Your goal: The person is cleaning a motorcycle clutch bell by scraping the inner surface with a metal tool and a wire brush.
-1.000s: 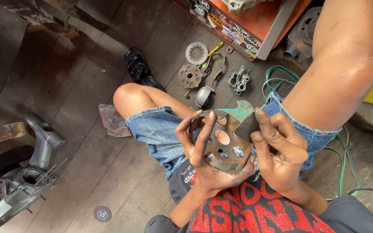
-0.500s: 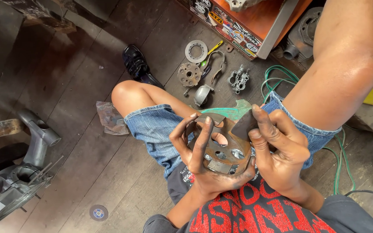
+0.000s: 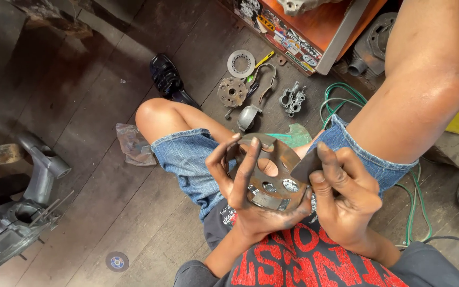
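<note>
We sit on the wooden floor (image 3: pixel 96 159) with our knees up. Our left hand (image 3: pixel 251 196) is wrapped around a round rusty metal plate (image 3: pixel 272 172) with holes in it. The fingers (image 3: pixel 245 165) curl over the front of the plate and the palm is under it. The plate is up in front of our lap, between our two hands, tilted a bit toward us.

Our right hand (image 3: pixel 346 196) pinches a small dark flat piece (image 3: pixel 306 166) between the thumb and fingers. The piece touches the right edge of the plate. Both hands are dirty and black.

Farther off on the floor lie more parts: a thin ring (image 3: pixel 240 63), a round rusty part (image 3: pixel 232 91), a small grey part (image 3: pixel 292 98) and a black shoe (image 3: pixel 168 79). A green cord (image 3: pixel 341 98) lies by our right leg. A crumpled rag (image 3: pixel 134 143) is beside our left knee.
</note>
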